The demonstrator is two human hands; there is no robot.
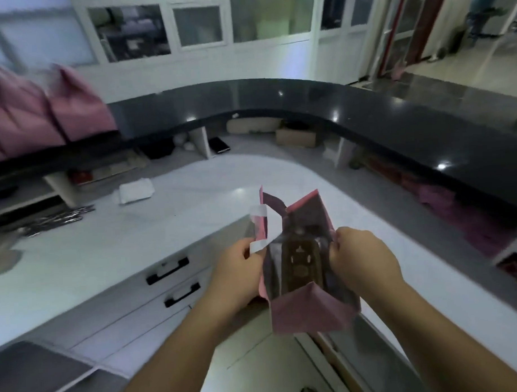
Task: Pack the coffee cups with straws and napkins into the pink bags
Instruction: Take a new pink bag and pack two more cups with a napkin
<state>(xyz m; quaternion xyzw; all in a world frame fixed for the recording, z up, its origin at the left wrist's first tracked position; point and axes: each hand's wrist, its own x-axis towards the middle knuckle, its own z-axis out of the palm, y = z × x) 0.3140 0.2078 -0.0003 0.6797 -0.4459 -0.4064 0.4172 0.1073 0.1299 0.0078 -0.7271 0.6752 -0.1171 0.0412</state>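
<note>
Between the two hands, held in the air over the corner of the white counter (112, 253), is an open pink bag (311, 308). Down inside it stands a dark coffee cup (300, 264), seen from above through the mouth of the bag. The left hand (239, 272) grips the bag's left rim, its fingers curled round the edge together with a white strip of paper (267, 225) that sticks up past the thumb. The right hand (365, 256) pinches the right rim with curled fingers, so the mouth is spread apart between the two grips. The bag's near flap hangs toward the person, the far flaps stand up.

Farther back on the counter lies a stack of white napkins (136, 189), well apart from the hands. At the left edge lie dark straws (56, 220), blurred. More pink bags (46, 115) stand in a row on the dark upper counter (365, 110) at the far left.
</note>
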